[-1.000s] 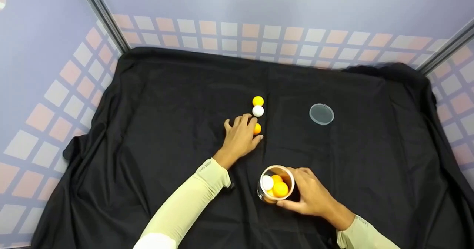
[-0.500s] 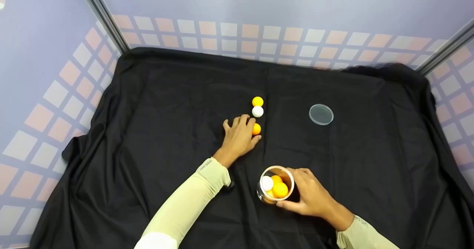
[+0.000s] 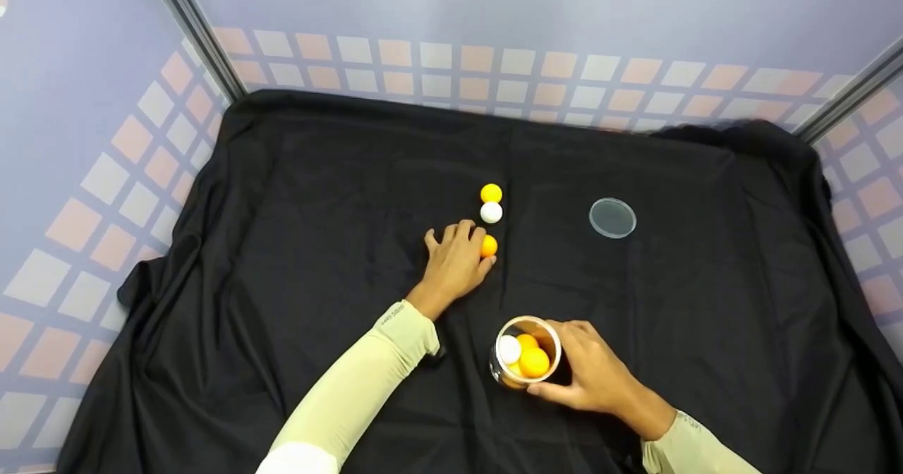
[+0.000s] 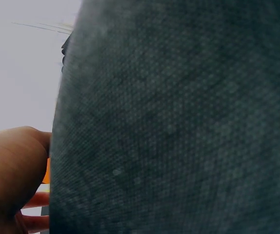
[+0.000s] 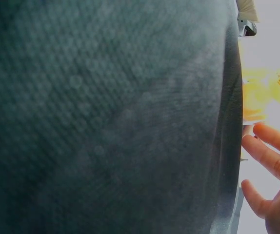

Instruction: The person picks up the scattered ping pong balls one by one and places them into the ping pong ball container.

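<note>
In the head view my left hand has thumb and index finger at an orange ping-pong ball on the black cloth, pinching it from both sides. A sliver of orange shows beside that hand in the left wrist view. Just beyond, a white ball touches a yellow-orange ball. My right hand grips the side of an open clear jar, which holds several orange and white balls. Part of the jar, overexposed, appears near the right fingers in the right wrist view.
A clear round lid lies on the black cloth, right of the loose balls. Patterned panels stand behind and at the sides. Dark fabric blocks most of both wrist views.
My left thumb has drawn slightly closer to the orange ball. The right hand, jar, lid and other balls stay where they were.
</note>
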Demonstrator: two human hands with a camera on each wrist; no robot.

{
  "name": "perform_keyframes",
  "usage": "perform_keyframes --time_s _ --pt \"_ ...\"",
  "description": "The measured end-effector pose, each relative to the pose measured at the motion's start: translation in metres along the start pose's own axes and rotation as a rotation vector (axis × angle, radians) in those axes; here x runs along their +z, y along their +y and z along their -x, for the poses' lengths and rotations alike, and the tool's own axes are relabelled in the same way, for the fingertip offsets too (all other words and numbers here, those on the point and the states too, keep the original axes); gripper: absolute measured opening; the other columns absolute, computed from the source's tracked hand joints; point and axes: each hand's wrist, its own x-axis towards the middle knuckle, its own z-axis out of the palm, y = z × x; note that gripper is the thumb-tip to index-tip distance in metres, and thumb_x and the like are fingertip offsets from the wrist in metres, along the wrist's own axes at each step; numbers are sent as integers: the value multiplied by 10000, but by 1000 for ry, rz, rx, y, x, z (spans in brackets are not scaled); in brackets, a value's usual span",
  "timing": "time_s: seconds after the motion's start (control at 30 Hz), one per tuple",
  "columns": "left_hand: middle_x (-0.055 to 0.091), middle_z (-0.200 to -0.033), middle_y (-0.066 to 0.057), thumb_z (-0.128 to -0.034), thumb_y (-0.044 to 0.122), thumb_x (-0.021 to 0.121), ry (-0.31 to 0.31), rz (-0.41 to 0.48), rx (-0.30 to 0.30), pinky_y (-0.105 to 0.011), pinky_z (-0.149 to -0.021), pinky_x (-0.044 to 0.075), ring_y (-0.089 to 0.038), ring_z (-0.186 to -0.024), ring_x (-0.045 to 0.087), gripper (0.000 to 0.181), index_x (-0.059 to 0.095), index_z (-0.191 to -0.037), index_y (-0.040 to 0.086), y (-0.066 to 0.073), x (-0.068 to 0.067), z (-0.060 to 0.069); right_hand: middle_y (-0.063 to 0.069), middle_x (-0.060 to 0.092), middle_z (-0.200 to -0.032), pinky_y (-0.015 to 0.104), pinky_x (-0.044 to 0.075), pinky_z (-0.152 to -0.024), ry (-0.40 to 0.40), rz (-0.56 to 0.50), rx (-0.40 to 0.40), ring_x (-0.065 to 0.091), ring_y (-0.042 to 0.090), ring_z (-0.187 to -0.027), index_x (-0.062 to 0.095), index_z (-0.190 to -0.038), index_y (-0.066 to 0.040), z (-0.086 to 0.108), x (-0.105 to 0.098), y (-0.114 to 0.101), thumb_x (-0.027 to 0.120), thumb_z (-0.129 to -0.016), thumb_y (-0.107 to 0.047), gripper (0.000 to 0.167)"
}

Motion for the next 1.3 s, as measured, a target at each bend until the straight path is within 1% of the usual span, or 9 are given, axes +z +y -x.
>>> perform_keyframes --time_s 0.5,0.6,0.83,0.97,1.1,1.3 --pt "530 -1400 -101 -963 439 653 14 0 5 -700 -1094 290 -324 -1316 508 519 561 -1370 131 3 -2 2 1 671 -1284 434 480 -918 2 -10 -6 661 171 -1043 589 -1359 -62 0 -1 -1 843 -727 -565 847" --pt "528 -1406 -101 -964 444 650 16 -1 7 -695 -1098 287 -322 -1320 505 515 564 -1365 132 5 -5 2 1 672 -1282 435 481 -919 1 -11 -5 662 174 -1041 590 -1357 -62 0 -1 -1 842 -727 -566 845" --pt "535 -1407 -96 -963 453 646 42 -11 34 -691 -1092 297 -320 -1313 512 500 576 -1340 132 12 -14 4 -5 672 -1278 436 487 -922 -1 -4 1 663 175 -1038 582 -1371 -80 0 -1 -1 840 -727 -574 852" --pt "532 -1417 -89 -965 456 645 45 -11 45 -687 -1098 296 -313 -1322 508 483 582 -1325 139 16 -19 5 -11 671 -1279 433 485 -926 -5 -3 8 659 173 -1042 574 -1384 -97 0 -1 -1 838 -728 -576 854" --pt "544 -1392 -85 -966 460 644 50 -13 60 -682 -1098 296 -308 -1314 511 458 591 -1297 148 20 -23 7 -14 670 -1282 433 484 -929 -7 -7 10 660 171 -1047 571 -1391 -101 0 -1 0 840 -726 -576 860" --pt "569 -1330 -78 -957 452 657 82 -14 86 -681 -1086 317 -302 -1290 527 430 603 -1262 153 24 -27 9 -4 671 -1286 428 482 -924 -3 -10 1 665 180 -1050 581 -1373 -77 0 -1 0 841 -726 -576 858"
